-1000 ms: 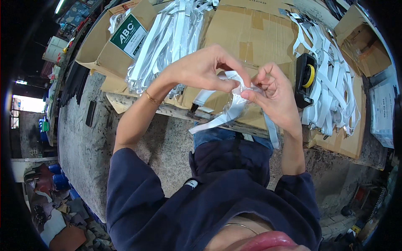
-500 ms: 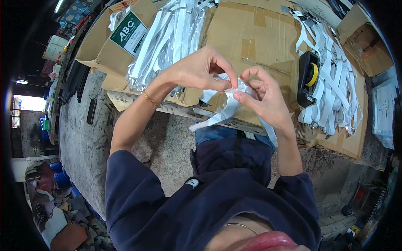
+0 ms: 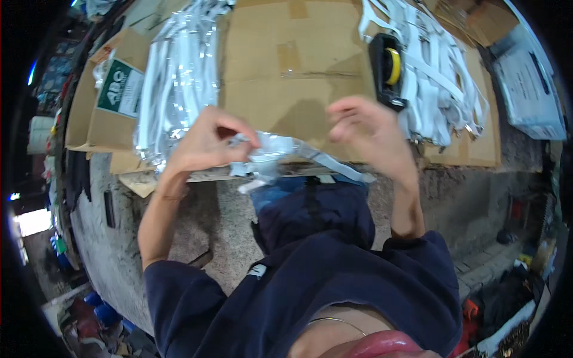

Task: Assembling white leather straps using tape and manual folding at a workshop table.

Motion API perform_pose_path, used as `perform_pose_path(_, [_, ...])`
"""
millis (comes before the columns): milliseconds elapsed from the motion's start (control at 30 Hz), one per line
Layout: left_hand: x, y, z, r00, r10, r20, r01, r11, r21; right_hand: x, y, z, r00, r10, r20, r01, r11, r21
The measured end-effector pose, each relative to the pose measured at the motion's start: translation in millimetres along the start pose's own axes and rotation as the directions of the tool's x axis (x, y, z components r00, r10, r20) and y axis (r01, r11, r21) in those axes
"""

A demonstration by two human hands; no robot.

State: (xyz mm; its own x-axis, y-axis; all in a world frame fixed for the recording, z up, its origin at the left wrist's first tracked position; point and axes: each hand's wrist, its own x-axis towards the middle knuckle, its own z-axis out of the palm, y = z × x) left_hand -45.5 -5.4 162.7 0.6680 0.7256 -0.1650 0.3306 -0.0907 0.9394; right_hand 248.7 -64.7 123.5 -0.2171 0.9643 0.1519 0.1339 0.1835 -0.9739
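Observation:
My left hand pinches a white strap in a clear plastic bag at the table's front edge, thumb against forefinger. The strap's free end trails to the right over my lap. My right hand is raised over the cardboard, apart from the strap. Its fingers are loosely bent and blurred, with nothing visible between them. Close beyond it stands a black tape dispenser with a yellow-centred roll.
Bagged white straps are piled on the left of the cardboard sheet, beside an open carton. Loose white straps with metal clips are heaped on the right. Farther right is a pale plastic-wrapped box.
My right hand has let go of the strap and moved away to the right. My left hand keeps hold of it, and the view has shifted to the right.

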Motion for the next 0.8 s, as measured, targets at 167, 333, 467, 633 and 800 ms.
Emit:
perform_pose_path(167, [-14.8,10.4,-24.6,0.997,-0.075,0.013,0.074,0.995,0.063,-16.2,47.7,-108.6,0.853,0.085,-0.515,-0.357,0.814,-0.457])
perform_pose_path(333, [-46.8,26.0,-32.5,1.0,-0.024,-0.007,0.024,0.986,0.163,0.5,78.9,-128.0,0.882,0.305,-0.36,-0.432,0.829,-0.355])
perform_pose_path(467, [-74.2,27.2,-24.4,0.999,-0.045,0.012,0.04,0.961,0.274,1.7,81.5,-130.2,0.817,0.447,-0.365,-0.52,0.845,-0.129])
perform_pose_path(633, [-96.6,17.3,-8.0,0.987,-0.156,-0.043,0.161,0.922,0.351,-3.0,70.9,-121.3,0.835,0.393,-0.385,-0.475,0.869,-0.143])
perform_pose_path(800, [-100.0,9.0,0.5,0.979,-0.187,-0.078,0.202,0.921,0.334,-2.4,52.1,-129.4,0.806,0.378,-0.454,-0.452,0.89,-0.062])
